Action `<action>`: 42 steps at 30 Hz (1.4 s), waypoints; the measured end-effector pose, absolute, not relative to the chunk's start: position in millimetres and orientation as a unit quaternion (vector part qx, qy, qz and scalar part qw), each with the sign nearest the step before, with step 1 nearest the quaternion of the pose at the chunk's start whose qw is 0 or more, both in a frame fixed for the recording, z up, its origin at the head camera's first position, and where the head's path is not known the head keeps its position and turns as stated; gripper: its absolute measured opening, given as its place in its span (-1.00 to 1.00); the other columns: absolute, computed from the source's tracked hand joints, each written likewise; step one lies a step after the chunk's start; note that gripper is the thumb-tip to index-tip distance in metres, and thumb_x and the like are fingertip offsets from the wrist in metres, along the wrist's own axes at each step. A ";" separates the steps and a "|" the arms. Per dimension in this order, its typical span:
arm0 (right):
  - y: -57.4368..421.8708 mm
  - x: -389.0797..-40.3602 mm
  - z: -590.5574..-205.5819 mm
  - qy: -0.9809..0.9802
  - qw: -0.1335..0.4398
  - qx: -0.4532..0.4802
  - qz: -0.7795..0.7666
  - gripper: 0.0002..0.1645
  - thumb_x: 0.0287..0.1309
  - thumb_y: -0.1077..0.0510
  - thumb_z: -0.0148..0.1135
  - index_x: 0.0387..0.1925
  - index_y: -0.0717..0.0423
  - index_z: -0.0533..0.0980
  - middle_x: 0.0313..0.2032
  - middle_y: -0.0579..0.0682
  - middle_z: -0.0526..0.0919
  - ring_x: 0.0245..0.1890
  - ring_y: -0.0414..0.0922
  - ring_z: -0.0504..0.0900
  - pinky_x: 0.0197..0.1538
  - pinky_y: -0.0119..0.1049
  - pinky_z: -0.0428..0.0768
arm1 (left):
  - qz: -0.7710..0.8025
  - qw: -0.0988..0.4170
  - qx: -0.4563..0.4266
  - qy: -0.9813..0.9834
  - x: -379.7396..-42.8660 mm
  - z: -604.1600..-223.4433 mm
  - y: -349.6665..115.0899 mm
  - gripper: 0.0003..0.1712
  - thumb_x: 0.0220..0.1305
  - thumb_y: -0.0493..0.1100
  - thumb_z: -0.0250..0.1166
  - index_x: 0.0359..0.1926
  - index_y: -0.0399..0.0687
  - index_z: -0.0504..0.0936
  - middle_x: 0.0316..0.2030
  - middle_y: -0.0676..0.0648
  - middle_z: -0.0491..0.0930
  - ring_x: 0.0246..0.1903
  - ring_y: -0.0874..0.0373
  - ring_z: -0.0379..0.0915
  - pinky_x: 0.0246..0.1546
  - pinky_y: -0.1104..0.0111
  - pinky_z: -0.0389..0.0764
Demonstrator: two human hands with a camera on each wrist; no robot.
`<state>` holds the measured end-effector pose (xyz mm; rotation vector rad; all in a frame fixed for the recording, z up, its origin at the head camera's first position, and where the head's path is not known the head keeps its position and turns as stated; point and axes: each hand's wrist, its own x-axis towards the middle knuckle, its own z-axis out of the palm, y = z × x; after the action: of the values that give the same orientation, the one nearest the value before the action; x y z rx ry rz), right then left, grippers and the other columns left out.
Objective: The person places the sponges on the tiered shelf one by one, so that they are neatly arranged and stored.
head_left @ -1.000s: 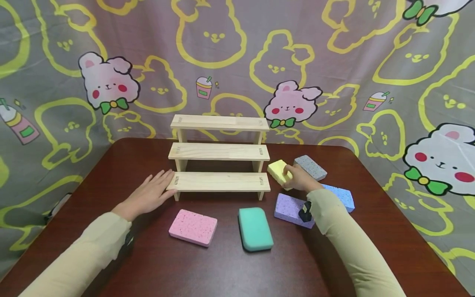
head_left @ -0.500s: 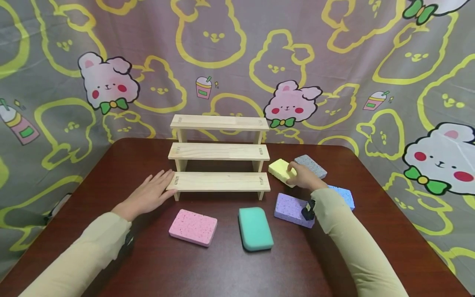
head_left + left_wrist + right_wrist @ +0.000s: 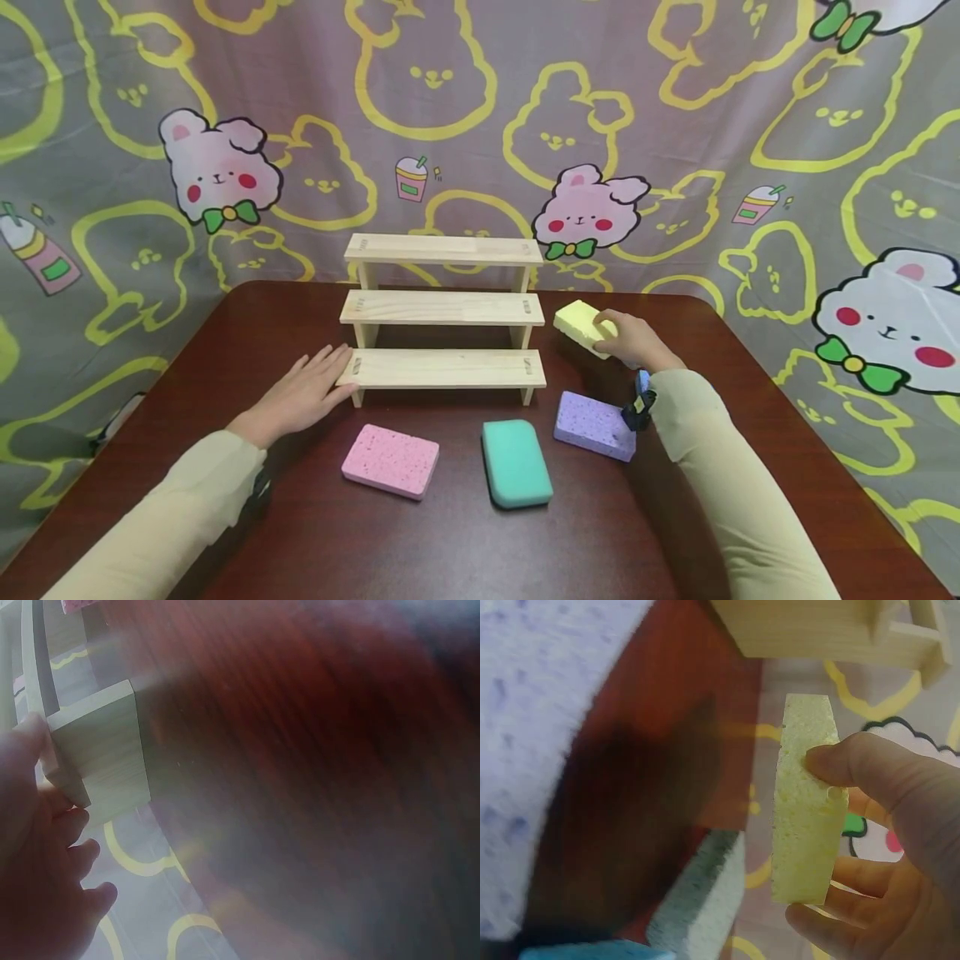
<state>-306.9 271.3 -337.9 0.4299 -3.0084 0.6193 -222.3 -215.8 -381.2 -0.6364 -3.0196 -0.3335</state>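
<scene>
Lifted the yellow sponge (image 3: pixel 582 326) clear of the counter (image 3: pixel 450 533) in the right hand (image 3: pixel 636 340), thumb and fingers pinching it beside the wooden shelf (image 3: pixel 444 310), with the left hand (image 3: pixel 303 393) resting flat and open against the lowest step.

head: high, facing forward and down over desk (image 3: pixel 465 542), whole scene | left wrist: close, blurred, at rack (image 3: pixel 101 754) end | right wrist: close, on yellow sponge (image 3: pixel 802 817); shared: rack (image 3: pixel 442 312), sponge (image 3: pixel 581 327)
</scene>
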 end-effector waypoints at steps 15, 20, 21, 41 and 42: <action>282.6 -313.2 -278.9 -0.970 0.035 0.118 0.210 -0.41 0.05 0.12 0.23 0.11 0.24 0.33 0.00 0.33 0.42 -0.13 0.18 0.35 -0.07 0.07 0.31 | -0.106 0.019 -0.200 -0.974 -220.8 -381.8 -218.1 -0.21 0.37 0.13 -0.03 0.33 -0.41 0.06 0.30 -0.37 0.08 0.29 -0.28 -0.11 0.20 -0.13 -0.06; 278.8 -315.9 -258.3 -0.970 0.054 0.118 0.204 -0.42 0.04 0.13 0.24 0.11 0.22 0.34 0.03 0.34 0.38 -0.12 0.19 0.33 -0.08 0.07 0.30 | -0.107 0.018 -0.198 -0.974 -221.6 -384.7 -218.9 -0.21 0.37 0.12 -0.03 0.34 -0.40 0.06 0.31 -0.36 0.07 0.30 -0.27 -0.12 0.21 -0.13 -0.07; 278.0 -316.6 -254.6 -0.969 0.061 0.122 0.204 -0.42 0.03 0.14 0.24 0.10 0.22 0.35 0.03 0.33 0.39 -0.12 0.19 0.33 -0.08 0.07 0.30 | -0.107 0.019 -0.198 -0.974 -221.7 -385.0 -218.9 -0.21 0.36 0.12 -0.02 0.34 -0.41 0.06 0.31 -0.36 0.07 0.30 -0.27 -0.11 0.21 -0.13 -0.07; 218.0 -328.0 -197.4 -0.941 0.097 0.219 0.240 -0.46 0.03 0.20 0.23 0.10 0.17 0.38 0.10 0.16 0.40 -0.12 0.09 0.33 -0.06 -0.02 0.27 | -0.100 0.029 -0.202 -0.974 -222.6 -384.8 -216.1 -0.23 0.36 0.09 0.00 0.33 -0.41 0.08 0.30 -0.35 0.09 0.29 -0.26 -0.09 0.21 -0.12 -0.06; 214.0 -328.9 -196.2 -0.940 0.097 0.224 0.238 -0.46 0.03 0.21 0.23 0.10 0.18 0.38 0.11 0.16 0.39 -0.11 0.08 0.33 -0.04 -0.02 0.27 | -0.099 0.029 -0.203 -0.974 -222.8 -384.4 -215.8 -0.23 0.36 0.08 0.00 0.33 -0.41 0.08 0.30 -0.36 0.10 0.29 -0.27 -0.08 0.21 -0.12 -0.05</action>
<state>-328.9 214.0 -196.2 0.6642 -2.7827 0.7050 -222.8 -215.8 -384.4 -0.6263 -3.0033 -0.3063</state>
